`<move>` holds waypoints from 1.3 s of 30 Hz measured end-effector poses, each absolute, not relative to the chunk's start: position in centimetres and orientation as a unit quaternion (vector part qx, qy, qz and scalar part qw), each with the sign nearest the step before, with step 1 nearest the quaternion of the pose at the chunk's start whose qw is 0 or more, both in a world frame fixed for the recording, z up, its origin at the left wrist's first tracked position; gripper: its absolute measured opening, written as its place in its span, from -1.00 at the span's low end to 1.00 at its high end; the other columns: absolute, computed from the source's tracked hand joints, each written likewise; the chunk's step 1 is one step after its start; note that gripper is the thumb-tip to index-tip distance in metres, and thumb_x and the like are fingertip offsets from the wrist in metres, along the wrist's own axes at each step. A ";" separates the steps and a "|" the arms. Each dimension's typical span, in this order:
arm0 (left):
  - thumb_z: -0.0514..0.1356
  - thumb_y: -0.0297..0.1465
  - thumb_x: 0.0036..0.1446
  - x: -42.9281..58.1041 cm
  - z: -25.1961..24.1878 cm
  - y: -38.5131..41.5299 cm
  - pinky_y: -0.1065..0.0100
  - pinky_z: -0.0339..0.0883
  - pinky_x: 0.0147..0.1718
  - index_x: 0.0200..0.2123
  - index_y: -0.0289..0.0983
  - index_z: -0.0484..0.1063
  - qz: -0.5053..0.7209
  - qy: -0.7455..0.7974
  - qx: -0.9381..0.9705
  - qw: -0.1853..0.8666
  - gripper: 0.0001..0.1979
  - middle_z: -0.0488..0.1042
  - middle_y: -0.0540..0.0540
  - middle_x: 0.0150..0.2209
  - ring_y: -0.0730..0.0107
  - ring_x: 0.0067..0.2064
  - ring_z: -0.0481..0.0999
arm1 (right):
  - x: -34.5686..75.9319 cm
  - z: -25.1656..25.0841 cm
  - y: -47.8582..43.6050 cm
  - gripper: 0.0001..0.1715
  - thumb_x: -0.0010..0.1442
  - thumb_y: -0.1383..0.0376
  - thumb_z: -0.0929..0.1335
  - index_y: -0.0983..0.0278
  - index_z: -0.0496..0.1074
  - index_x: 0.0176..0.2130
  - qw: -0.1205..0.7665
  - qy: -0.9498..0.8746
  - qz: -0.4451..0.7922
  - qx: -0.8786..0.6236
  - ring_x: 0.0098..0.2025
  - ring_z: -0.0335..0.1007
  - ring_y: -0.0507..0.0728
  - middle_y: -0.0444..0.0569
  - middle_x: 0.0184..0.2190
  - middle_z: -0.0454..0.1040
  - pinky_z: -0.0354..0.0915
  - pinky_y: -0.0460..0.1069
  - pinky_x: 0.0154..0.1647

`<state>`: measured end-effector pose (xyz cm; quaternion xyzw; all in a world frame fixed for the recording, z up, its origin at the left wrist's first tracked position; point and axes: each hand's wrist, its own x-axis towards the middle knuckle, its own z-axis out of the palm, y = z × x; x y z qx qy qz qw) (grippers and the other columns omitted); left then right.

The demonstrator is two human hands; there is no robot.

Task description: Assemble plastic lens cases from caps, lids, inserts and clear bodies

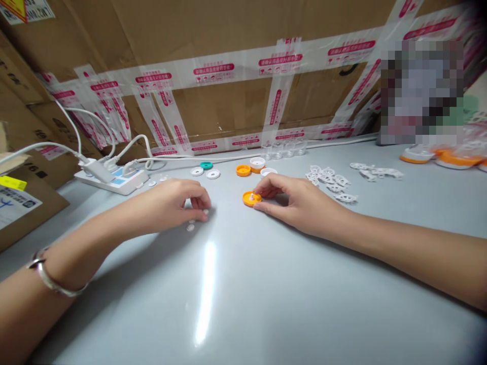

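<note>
My right hand [291, 200] grips the rim of a round orange plastic base [248, 199] between thumb and fingers. A small white peg [252, 197] stands up in the middle of that base, which rests on or just above the table. Thumb and fingertips of my left hand [182, 200] come together on a small white plastic piece [206, 212], mostly covered by the fingers. Right below that hand lies a small white disc [190, 227], with another bit partly hidden behind the thumb.
Behind my hands are white rings [213, 174], a teal ring [206, 165] and orange cups [243, 171]. White gear-like parts [335, 180] lie right of centre. A power strip [114, 180] with cables sits left. Clear cups [283, 148] line a taped carton [224, 109]. Orange-based domes [456, 158] stand far right.
</note>
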<state>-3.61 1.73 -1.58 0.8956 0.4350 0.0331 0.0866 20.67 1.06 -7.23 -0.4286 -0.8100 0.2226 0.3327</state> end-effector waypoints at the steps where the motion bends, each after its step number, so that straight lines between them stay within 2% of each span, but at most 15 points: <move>1: 0.15 -0.29 0.04 -3.5 -1.8 1.8 0.47 0.26 -0.46 -0.36 -0.22 0.48 0.033 0.438 0.894 0.094 -0.83 0.53 -0.03 -0.37 0.42 -0.39 0.45 | 20.7 -7.2 1.1 -0.88 0.08 0.24 0.32 0.24 0.36 -0.34 0.333 -0.810 0.223 -0.428 -0.28 0.43 0.07 -0.10 -0.35 0.49 0.34 -0.01 -0.24; 4: 0.15 -0.31 0.03 -3.4 -2.0 2.1 0.49 0.27 -0.48 -0.41 -0.24 0.48 0.032 0.451 0.886 0.107 -0.84 0.53 -0.01 -0.43 0.44 -0.43 0.45 | 20.6 -7.1 1.1 -0.88 0.07 0.26 0.32 0.25 0.36 -0.33 0.331 -0.812 0.228 -0.424 -0.27 0.43 0.07 -0.10 -0.33 0.49 0.34 -0.01 -0.22; 8: 0.13 -0.34 0.04 -3.6 -1.9 2.1 0.50 0.25 -0.47 -0.39 -0.19 0.50 0.017 0.430 0.897 0.095 -0.85 0.53 0.01 -0.41 0.46 -0.42 0.45 | 20.6 -7.1 1.0 -0.86 0.06 0.28 0.33 0.25 0.38 -0.30 0.328 -0.811 0.244 -0.418 -0.23 0.44 0.06 -0.09 -0.29 0.50 0.34 -0.01 -0.18; 15: 0.06 -0.40 0.06 -2.3 -2.5 1.2 0.47 0.25 -0.47 -0.41 -0.25 0.49 0.063 0.385 0.921 -0.020 -0.80 0.52 -0.03 -0.43 0.47 -0.47 0.44 | 20.5 -7.0 1.2 -0.70 0.03 0.28 0.35 0.26 0.44 -0.17 0.318 -0.805 0.246 -0.437 -0.18 0.44 0.10 -0.03 -0.20 0.51 0.34 0.00 -0.13; 21: 0.03 -0.44 0.15 0.3 -3.0 1.4 0.45 0.32 -0.38 -0.37 -0.27 0.47 0.185 0.286 0.937 -0.073 -0.80 0.51 -0.06 -0.41 0.44 -0.38 0.48 | 20.5 -6.9 1.5 -0.82 0.08 0.30 0.33 0.23 0.49 -0.26 0.314 -0.826 0.238 -0.402 -0.19 0.41 0.09 -0.04 -0.26 0.50 0.31 0.00 -0.12; 28: 0.00 -0.47 0.20 1.0 -5.1 2.6 0.44 0.34 -0.33 -0.32 -0.28 0.46 0.191 0.228 0.949 -0.104 -0.78 0.52 -0.09 -0.37 0.44 -0.34 0.49 | 20.5 -6.9 1.7 -0.82 0.07 0.33 0.34 0.27 0.46 -0.26 0.314 -0.825 0.244 -0.402 -0.21 0.39 0.07 -0.03 -0.27 0.48 0.31 -0.03 -0.16; 35: 0.02 -0.51 0.18 0.2 -4.4 2.7 0.45 0.35 -0.32 -0.29 -0.26 0.48 0.213 0.235 0.946 -0.059 -0.77 0.52 -0.08 -0.34 0.46 -0.32 0.48 | 20.6 -7.0 1.7 -0.80 0.07 0.31 0.34 0.26 0.46 -0.24 0.314 -0.819 0.254 -0.407 -0.20 0.39 0.07 -0.05 -0.26 0.50 0.30 -0.03 -0.16; 39: 0.04 -0.49 0.17 0.1 -4.2 2.6 0.42 0.34 -0.29 -0.25 -0.25 0.49 0.187 0.239 0.952 -0.035 -0.78 0.51 -0.09 -0.30 0.43 -0.29 0.46 | 20.5 -7.0 1.7 -0.79 0.06 0.32 0.35 0.27 0.45 -0.23 0.314 -0.818 0.250 -0.412 -0.22 0.40 0.07 -0.05 -0.26 0.51 0.31 -0.03 -0.18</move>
